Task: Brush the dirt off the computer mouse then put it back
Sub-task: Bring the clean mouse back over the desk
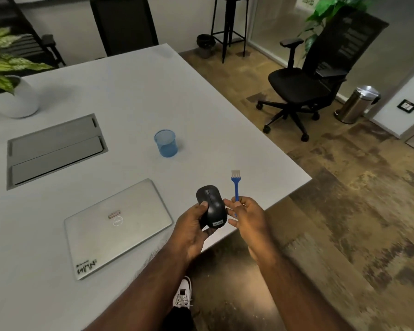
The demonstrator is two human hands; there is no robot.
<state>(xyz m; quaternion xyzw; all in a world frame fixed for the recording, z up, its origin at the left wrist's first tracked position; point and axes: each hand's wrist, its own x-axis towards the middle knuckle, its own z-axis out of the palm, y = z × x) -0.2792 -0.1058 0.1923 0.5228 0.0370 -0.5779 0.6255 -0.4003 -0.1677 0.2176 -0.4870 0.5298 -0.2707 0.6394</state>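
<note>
I've got the mouse (pixel 212 210) cradled in my left hand (pixel 191 231), thumb pressed on top, held above the table (pixel 129 91) edge at 6 o'clock. My right hand (pixel 247 219) pinches the brush (pixel 236 187) handle, bristles pointing to 12 o'clock, clear of the mouse. A loose hold while scrubbing could drop it to the floor

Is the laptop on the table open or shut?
Shut. The laptop lies flat on the table with only its silver lid and logo showing.
</note>
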